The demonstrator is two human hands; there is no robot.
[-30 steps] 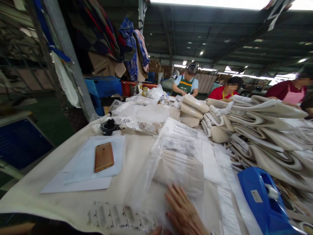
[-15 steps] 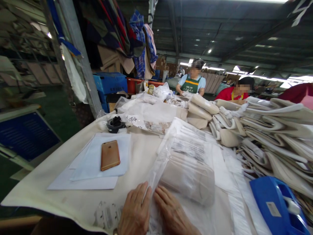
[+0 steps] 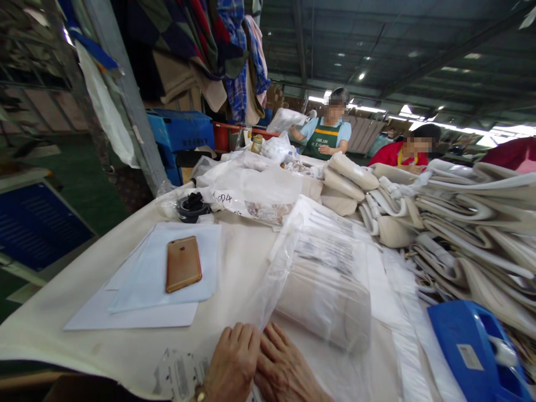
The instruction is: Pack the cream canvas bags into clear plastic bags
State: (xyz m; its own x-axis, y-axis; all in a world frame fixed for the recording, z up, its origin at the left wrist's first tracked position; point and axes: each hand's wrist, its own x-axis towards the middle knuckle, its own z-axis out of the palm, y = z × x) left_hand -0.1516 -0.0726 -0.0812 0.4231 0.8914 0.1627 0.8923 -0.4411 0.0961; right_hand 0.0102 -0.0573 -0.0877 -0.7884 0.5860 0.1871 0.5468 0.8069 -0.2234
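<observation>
A clear plastic bag with a folded beige item inside lies on the cloth-covered table in front of me. My left hand has its fingers curled down at the bag's left edge, gripping the film. Beside it, my right hand rests palm down on the film with its fingers stretched out, touching the left hand. A small printed plastic piece lies left of my left hand. The edge between my hands is partly hidden.
A phone lies on paper sheets at the left. A dark round container stands behind them. Folded beige pieces are piled right, near a blue plastic holder. Two co-workers are across the table.
My left hand's fingers have curled in, and the right hand has come against it. The co-worker in the green apron now holds a white bundle out to one side. The view has shifted slightly.
</observation>
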